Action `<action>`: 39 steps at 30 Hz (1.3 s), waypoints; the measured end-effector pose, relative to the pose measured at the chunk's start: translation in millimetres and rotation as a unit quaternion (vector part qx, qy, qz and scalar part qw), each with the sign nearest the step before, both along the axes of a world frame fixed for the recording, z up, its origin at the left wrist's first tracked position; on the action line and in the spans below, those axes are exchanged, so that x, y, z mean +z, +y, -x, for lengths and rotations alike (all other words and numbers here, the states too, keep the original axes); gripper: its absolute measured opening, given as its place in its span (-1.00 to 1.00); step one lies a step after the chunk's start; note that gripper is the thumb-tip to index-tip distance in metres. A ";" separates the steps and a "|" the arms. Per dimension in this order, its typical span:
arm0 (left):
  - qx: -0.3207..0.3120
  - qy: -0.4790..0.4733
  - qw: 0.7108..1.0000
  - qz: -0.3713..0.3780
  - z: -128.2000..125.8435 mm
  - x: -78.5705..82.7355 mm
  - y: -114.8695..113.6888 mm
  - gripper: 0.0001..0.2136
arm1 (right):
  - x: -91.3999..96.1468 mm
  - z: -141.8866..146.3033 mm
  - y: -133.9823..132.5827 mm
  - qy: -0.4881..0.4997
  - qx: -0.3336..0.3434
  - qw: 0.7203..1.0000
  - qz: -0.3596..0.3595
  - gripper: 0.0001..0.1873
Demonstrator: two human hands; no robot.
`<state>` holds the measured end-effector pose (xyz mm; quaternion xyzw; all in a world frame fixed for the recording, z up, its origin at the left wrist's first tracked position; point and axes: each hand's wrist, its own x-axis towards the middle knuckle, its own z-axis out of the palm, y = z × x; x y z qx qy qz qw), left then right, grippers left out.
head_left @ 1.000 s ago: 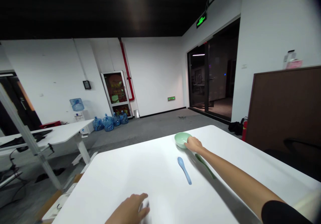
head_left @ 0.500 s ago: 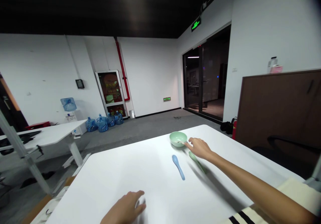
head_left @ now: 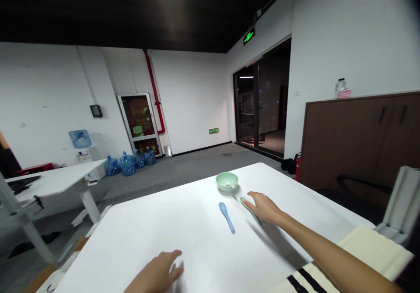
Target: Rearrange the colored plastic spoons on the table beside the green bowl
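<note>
Right hand (head_left: 264, 207) open, fingers spread over green spoon (head_left: 252, 214), no pinch; blue spoon (head_left: 227, 217) and mint-green bowl (head_left: 227, 181) just left. Left hand (head_left: 154, 273) curled at near edge of white table (head_left: 147, 227), hold unclear.

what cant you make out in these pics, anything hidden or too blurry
Head view only:
green spoon: middle hidden by the right hand
pale green bowl: small pale thing inside, too small to identify
left hand: wrist cut off by bottom edge; fingers blurred, contact unclear
</note>
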<state>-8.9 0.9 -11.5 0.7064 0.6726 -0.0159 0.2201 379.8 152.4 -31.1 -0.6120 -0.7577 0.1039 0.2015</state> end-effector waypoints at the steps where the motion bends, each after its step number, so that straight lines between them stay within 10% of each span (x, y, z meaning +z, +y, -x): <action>1: -0.001 0.000 1.000 0.000 -0.4 0.1 0.1 -0.47 | -0.4 -0.9 0.0 0.001 0.000 1.000 -0.003 -0.35; 39: -0.003 -0.005 1.000 0.007 -1.9 -0.1 1.4 -0.45 | -11.8 -7.0 5.1 0.005 0.018 0.999 0.036 -0.38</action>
